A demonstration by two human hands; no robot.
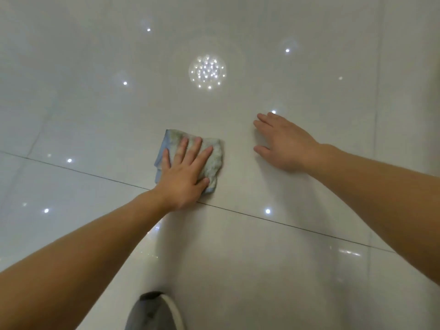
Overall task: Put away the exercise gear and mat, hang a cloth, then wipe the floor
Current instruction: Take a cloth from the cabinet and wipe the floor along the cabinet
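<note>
Head view: nearest to the person, a grey shoe [154, 310] stands on the glossy tiled floor [262, 270]. Further out a dark grout line [285, 225] crosses the tiles. Just beyond it lies the folded cloth [215, 160], its longer side running left to right. The left hand [183, 175] presses it flat with straight, spread fingers and grips nothing. The right hand [283, 144] rests flat on bare tile to the right, apart from the cloth. I judge the next wipe belongs to the left hand, probably sideways. Beyond, a lamp reflection [207, 71] shines.
</note>
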